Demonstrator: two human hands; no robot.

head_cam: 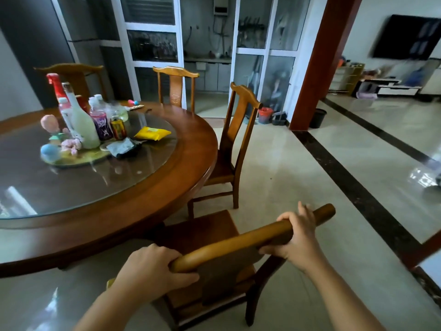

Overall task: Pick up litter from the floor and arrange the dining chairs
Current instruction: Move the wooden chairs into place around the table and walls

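A wooden dining chair (pixel 214 237) stands right in front of me, its seat facing the round table (pixel 167 192). My left hand (pixel 152 268) grips the left end of its curved top rail. My right hand (pixel 296 237) grips the rail near its right end. A second chair (pixel 238 139) is tucked against the table's right side. A third chair (pixel 176 87) stands at the far side, and a fourth (pixel 74 77) at the back left. I see no litter on the pale tiled floor (pixel 298 168) near me.
The table's glass top carries bottles (pixel 83 125), cans, a yellow packet (pixel 152 133) and toys. A red-brown pillar (pixel 317 68) rises at right, with a red bucket (pixel 265 115) and a black bin (pixel 317 118) by its base. Dark tile strips cross the floor at right.
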